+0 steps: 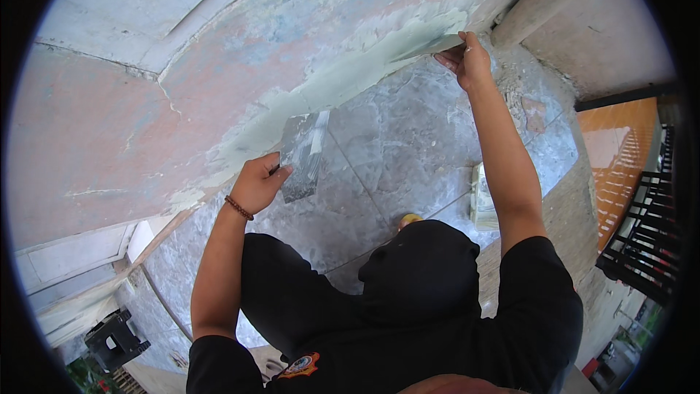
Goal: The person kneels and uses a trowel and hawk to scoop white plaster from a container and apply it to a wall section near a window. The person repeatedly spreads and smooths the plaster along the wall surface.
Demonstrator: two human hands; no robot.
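My left hand point(259, 184), with a beaded bracelet at the wrist, grips the edge of a flat grey rectangular putty spreader point(300, 164). White putty streaks one side of its face, and it is held over the floor. Farther off to the right, my right hand point(472, 66) pinches a thin putty scraper point(437, 45), which lies along the foot of the wall. There a pale greenish-white band of wet-looking putty point(350, 69) covers the lower wall point(219, 80). Above it the surface is patchy pink and bluish, with a crack.
Grey tiles point(364, 153) dusted with white form the floor below my knees. A whitish block or container point(481, 201) stands beside my right forearm. At lower left are a black plastic object point(117, 339) and a cable point(164, 300). Black railings point(642, 226) rise at far right.
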